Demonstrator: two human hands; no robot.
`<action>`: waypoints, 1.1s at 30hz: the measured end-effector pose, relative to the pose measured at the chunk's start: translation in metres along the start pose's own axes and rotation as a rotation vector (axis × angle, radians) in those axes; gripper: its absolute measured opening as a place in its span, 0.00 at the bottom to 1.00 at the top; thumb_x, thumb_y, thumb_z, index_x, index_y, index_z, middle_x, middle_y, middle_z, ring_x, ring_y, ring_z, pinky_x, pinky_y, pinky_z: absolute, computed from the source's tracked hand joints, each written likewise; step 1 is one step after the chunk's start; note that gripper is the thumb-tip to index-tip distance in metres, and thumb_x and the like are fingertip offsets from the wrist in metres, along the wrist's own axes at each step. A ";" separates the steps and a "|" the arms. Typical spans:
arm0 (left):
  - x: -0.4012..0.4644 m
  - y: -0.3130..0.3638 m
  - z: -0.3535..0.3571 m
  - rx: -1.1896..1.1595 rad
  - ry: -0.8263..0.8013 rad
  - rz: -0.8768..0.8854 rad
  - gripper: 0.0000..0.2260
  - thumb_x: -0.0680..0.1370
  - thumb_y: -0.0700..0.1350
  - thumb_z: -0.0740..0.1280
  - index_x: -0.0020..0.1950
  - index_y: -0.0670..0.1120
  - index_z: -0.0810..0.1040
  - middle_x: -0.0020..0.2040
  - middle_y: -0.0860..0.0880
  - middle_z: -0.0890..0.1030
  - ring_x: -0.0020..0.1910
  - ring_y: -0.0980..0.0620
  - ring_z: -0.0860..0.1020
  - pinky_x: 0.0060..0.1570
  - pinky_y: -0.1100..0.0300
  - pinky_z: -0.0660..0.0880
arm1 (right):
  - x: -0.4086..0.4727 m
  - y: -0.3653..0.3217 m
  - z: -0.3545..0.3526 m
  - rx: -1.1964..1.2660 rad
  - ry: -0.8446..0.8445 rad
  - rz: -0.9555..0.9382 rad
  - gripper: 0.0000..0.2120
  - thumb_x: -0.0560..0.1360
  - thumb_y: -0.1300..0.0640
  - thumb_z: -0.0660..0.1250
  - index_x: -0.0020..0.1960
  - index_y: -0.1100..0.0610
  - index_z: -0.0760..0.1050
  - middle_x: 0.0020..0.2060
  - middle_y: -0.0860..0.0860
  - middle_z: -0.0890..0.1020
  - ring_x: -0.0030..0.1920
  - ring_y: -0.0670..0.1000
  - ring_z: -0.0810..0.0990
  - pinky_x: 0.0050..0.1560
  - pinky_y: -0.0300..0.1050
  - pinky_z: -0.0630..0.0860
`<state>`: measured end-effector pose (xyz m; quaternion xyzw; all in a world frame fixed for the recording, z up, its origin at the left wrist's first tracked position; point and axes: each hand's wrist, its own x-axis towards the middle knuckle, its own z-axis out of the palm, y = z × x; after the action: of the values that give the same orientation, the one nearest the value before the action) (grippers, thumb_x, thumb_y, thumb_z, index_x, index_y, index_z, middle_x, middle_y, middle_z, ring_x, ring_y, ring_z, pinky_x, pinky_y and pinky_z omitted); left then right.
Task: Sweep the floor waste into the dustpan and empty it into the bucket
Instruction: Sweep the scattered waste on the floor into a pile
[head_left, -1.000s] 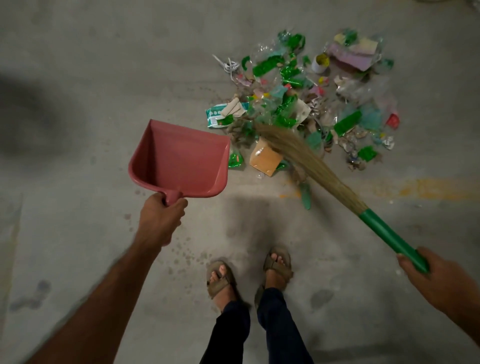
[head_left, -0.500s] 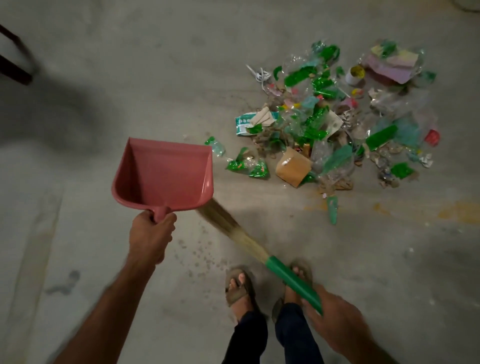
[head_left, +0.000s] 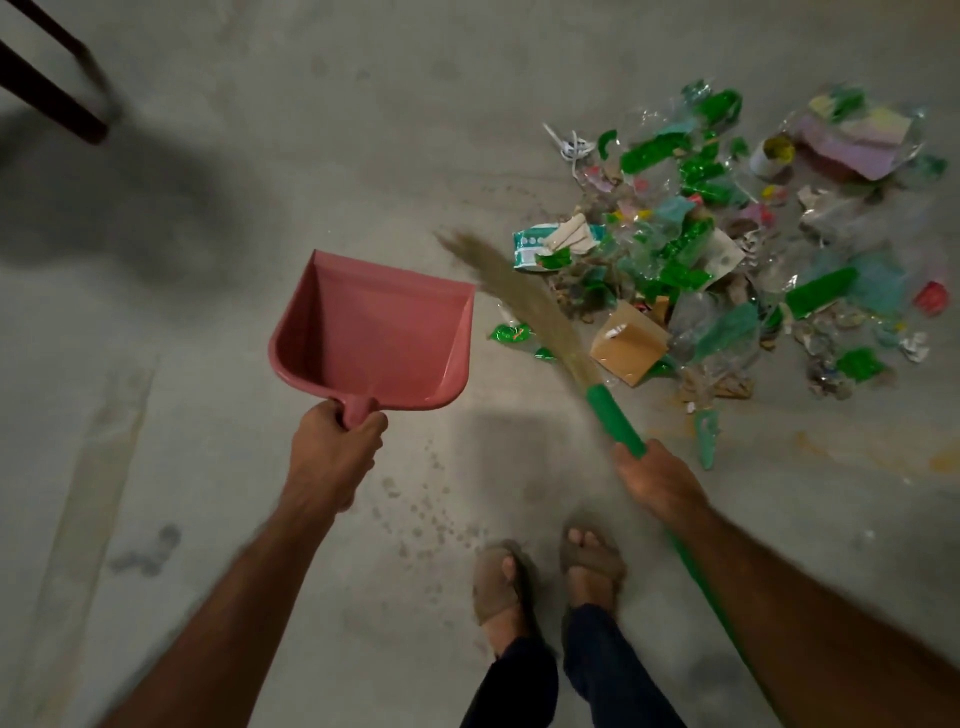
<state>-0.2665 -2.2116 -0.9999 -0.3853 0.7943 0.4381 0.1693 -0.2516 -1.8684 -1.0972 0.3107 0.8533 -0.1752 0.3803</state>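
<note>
A grey concrete floor (head_left: 260, 208) bears a heap of waste (head_left: 727, 249) at upper right.

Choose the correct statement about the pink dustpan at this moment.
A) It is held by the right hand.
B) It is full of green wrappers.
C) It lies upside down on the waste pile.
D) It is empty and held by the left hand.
D: the dustpan shows only its bare pink inside, and the left hand grips its handle, while the right hand holds the broom beside the waste pile.
</note>
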 end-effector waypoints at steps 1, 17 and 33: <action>0.003 0.001 0.003 0.002 0.002 -0.001 0.04 0.75 0.42 0.70 0.45 0.41 0.78 0.36 0.44 0.82 0.30 0.49 0.78 0.29 0.59 0.74 | 0.003 0.017 -0.005 0.032 0.015 0.038 0.26 0.79 0.36 0.57 0.62 0.57 0.73 0.52 0.60 0.82 0.50 0.61 0.82 0.53 0.55 0.79; 0.070 0.090 0.039 0.154 -0.135 0.068 0.06 0.77 0.40 0.70 0.48 0.38 0.78 0.36 0.44 0.81 0.30 0.48 0.77 0.29 0.60 0.72 | -0.056 0.078 -0.030 0.304 0.113 0.109 0.14 0.80 0.44 0.62 0.41 0.51 0.71 0.28 0.54 0.79 0.29 0.55 0.79 0.33 0.52 0.79; 0.151 0.197 0.039 0.339 -0.232 0.217 0.07 0.77 0.43 0.70 0.49 0.41 0.79 0.38 0.46 0.82 0.32 0.48 0.79 0.30 0.59 0.73 | -0.054 0.045 -0.007 0.115 0.031 0.258 0.19 0.78 0.36 0.57 0.48 0.52 0.68 0.37 0.55 0.80 0.40 0.60 0.81 0.45 0.53 0.80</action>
<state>-0.5169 -2.1868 -1.0020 -0.2110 0.8685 0.3555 0.2735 -0.1976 -1.8530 -1.0549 0.4417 0.8005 -0.1686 0.3683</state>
